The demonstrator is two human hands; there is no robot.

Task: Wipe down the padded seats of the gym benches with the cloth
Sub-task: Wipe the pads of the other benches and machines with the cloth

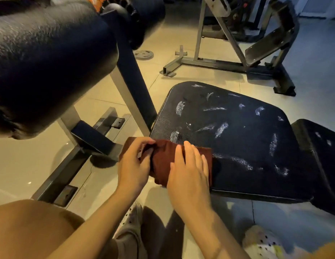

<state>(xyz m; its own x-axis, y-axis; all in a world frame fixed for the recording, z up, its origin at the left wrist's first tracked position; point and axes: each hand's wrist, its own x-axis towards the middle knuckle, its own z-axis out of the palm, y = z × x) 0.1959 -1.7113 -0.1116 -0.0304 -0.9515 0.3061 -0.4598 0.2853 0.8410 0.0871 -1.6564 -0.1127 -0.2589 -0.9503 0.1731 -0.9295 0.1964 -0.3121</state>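
From the head camera, looking down, I see a dark red cloth point(164, 161) lying on the near corner of a black padded seat point(237, 139). Part of the cloth hangs off the edge on the left side, over the floor.

The left hand point(134, 165) grips the hanging end of the cloth. Its fingers are curled round the fabric and the thumb pinches a fold. The right hand point(189, 174) lies flat on top of the cloth. Its fingers are straight and close together, pressing the cloth down on the seat. It does not grab anything.

The seat is old. It has many white worn patches point(221, 128) where the black skin is cracked and peeling. Most of the seat is beyond the cloth and looks not yet wiped.

A big black roller pad point(50, 58) sticks out just above and to the left of the hands. A second bench frame point(237, 53) stands farther back, and a small weight plate point(144, 54) lies on the floor.

What could go wrong? I think the cloth could snag on the cracked spots and pull more skin off. The bunched cloth could slip off the edge if the left hand lets go. An arm could bump the roller pad on a big swipe.
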